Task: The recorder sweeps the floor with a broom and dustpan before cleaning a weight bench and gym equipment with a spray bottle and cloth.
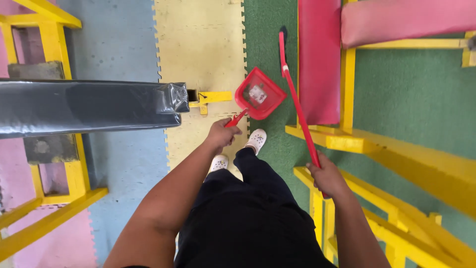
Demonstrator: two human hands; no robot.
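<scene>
The left hand [221,134] is clamped on a red dustpan [260,94], the right hand [327,176] on a red broom [297,101]; the dustpan looks almost empty, so sweeping seems barely begun.

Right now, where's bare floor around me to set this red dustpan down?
Bare yellow mat lies ahead of the dustpan, between the blue mat and green mat. The right is crowded: broom, yellow frames, pink pad. The grey padded beam blocks the left.
</scene>
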